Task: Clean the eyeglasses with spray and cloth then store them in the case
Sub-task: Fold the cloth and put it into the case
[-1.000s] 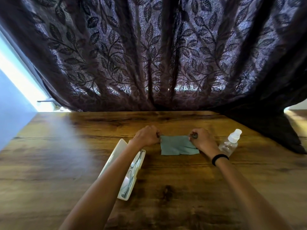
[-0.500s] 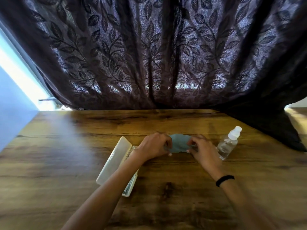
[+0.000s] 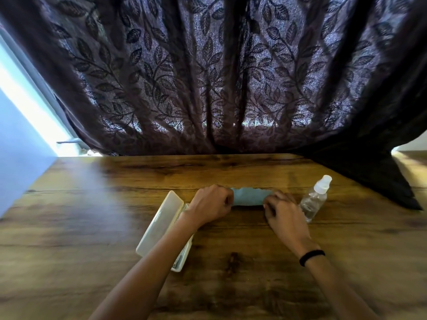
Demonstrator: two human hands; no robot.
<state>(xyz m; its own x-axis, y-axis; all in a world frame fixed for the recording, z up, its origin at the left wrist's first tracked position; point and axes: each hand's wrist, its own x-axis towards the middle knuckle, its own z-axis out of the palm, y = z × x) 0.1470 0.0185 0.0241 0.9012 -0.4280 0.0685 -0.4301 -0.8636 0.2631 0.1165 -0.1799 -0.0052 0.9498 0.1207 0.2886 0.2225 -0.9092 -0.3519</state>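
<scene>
A grey-blue cloth (image 3: 250,197) lies folded into a narrow strip on the wooden table (image 3: 92,215). My left hand (image 3: 211,204) pinches its left end and my right hand (image 3: 283,212) pinches its right end. A white open case (image 3: 159,224) sits left of the cloth under my left forearm; the eyeglasses inside are almost fully hidden by the arm, only a sliver showing at the case's near end. A clear spray bottle (image 3: 315,198) with a white cap stands just right of my right hand.
A dark leaf-patterned curtain (image 3: 208,77) hangs along the table's far edge and drapes onto the table at the right (image 3: 374,176). A pale wall (image 3: 16,139) borders the table's left side. A black band sits on my right wrist.
The cloth lay flat as a square a second ago; both hands have folded it over into a narrow strip, drawing slightly toward me. The view has tilted a little.
</scene>
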